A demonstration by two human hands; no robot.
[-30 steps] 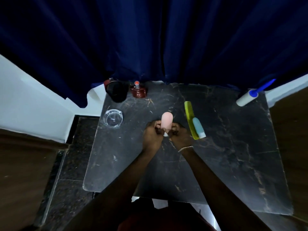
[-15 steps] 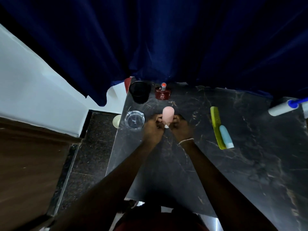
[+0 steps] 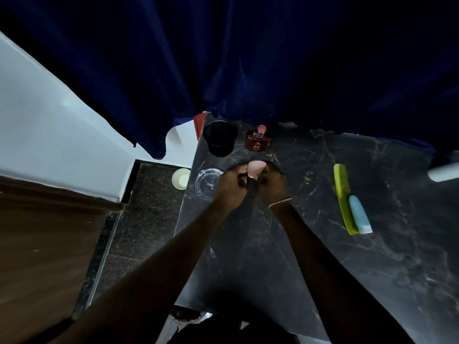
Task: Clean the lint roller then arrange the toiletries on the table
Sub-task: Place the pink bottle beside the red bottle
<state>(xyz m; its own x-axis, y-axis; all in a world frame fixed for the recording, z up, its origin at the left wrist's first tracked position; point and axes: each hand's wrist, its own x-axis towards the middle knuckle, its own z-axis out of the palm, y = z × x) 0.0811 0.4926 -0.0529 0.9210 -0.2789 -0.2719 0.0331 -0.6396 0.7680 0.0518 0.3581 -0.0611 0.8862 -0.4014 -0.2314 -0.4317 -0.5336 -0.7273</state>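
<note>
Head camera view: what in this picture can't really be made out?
All in the head view:
The pink tube: its lower end is hidden by the left hand and the right hand, which grip it.
The lint roller: blurred and cut off by the right edge, so its handle is unseen.
The red object: mostly hidden behind the black cup and the curtain.
The perfume bottle: its label is too small to read.

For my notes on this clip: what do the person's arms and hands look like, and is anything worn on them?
The left forearm and right forearm are bare as far as the view reaches, with no sleeve showing. The left hand and right hand wear no gloves. A thin, pale metallic chain bracelet circles the right wrist. No watch shows. The light is too dim to tell whether there are rings.
</note>
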